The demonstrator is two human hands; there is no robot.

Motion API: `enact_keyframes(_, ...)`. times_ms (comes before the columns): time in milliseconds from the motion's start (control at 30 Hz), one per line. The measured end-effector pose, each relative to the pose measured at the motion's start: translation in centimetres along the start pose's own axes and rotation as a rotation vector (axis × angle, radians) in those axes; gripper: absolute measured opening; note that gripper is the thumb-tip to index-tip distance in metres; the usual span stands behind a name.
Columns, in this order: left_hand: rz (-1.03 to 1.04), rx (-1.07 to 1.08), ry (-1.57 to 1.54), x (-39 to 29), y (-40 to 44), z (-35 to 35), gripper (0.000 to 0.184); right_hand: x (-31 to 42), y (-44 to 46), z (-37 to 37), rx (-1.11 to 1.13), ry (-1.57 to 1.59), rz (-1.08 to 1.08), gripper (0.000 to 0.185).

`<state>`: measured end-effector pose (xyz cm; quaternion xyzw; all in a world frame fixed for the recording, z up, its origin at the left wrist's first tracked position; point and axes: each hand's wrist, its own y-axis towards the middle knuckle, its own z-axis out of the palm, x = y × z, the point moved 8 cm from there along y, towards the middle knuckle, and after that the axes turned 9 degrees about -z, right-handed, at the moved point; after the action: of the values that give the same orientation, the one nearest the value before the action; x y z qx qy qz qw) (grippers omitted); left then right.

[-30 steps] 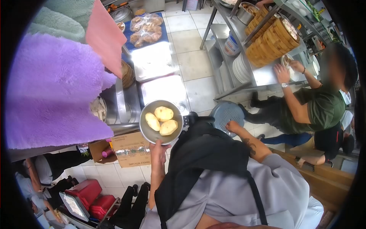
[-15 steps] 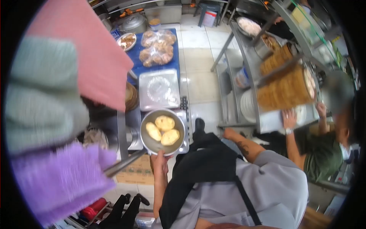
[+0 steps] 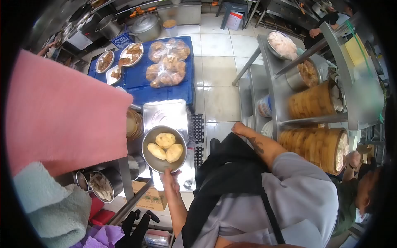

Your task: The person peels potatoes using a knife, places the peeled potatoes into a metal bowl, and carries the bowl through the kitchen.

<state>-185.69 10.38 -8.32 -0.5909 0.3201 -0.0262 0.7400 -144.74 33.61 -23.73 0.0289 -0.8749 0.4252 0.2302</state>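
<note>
My left hand grips the near rim of a round metal bowl, thumb on the edge. Inside the bowl sit three peeled potatoes, pale yellow. The bowl is in front of me, overlapping the metal tray and scale-like surface in view; whether it touches them I cannot tell. Out to my right side, my right hand is held low near the shelving, fingers curled in, with nothing visible in them.
Pink, grey-green and purple cloths hang close on my left. Bags of food and plates lie on a blue chest. At right, metal shelving bears bamboo steamers; a co-worker stands beyond.
My view has shifted, showing more of the blue chest and its plates. In view, the bowl has moved left and slightly down. The right hand has moved up and left.
</note>
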Motion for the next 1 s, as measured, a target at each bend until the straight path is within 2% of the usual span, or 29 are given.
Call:
enact_keyframes(67, 0.038, 0.053, -0.005, -0.8, 0.5, 1.3, 0.034, -1.3, -0.4, -0.2, 0.086, 0.077, 0.096, 0.038)
enact_keyframes(167, 0.073, 0.075, 0.029, -2.0, 1.1, 3.3, 0.032, -1.6, 0.9, -0.3, 0.039, 0.232, 0.135, 0.036)
enact_keyframes(333, 0.098, 0.122, 0.07, -3.5, 3.4, 6.8, 0.034, -0.5, 2.8, -3.9, 0.019, 0.247, 0.084, 0.034)
enact_keyframes(433, 0.086, 0.227, 0.076, -4.7, 3.7, 10.1, 0.035, 0.7, 4.1, -6.4, 0.013, 0.327, 0.061, 0.035)
enact_keyframes(567, 0.028, 0.202, 0.074, -5.8, 5.4, 13.6, 0.038, 1.7, 6.9, -10.2, 0.002, 0.368, 0.047, 0.036)
enact_keyframes(600, 0.02, 0.277, 0.066, -6.0, 6.3, 14.8, 0.04, 3.1, 6.8, -11.8, -0.067, 0.392, 0.03, 0.034)
enact_keyframes(833, 0.038, 0.296, 0.04, -11.8, 8.4, 25.1, 0.037, 7.2, 14.3, -20.9, -0.029, 0.064, -0.043, 0.034)
enact_keyframes(867, 0.02, 0.292, 0.035, -12.3, 9.3, 26.4, 0.036, 7.5, 15.0, -22.0, -0.051, 0.04, 0.024, 0.032)
enact_keyframes(967, -0.009, 0.289, 0.073, -14.5, 11.0, 31.0, 0.037, 7.5, 19.0, -24.5, -0.098, 0.0, -0.185, 0.032)
enact_keyframes(1000, 0.03, 0.302, 0.127, -15.4, 11.7, 32.5, 0.036, 6.3, 20.4, -24.1, -0.054, 0.127, -0.133, 0.033)
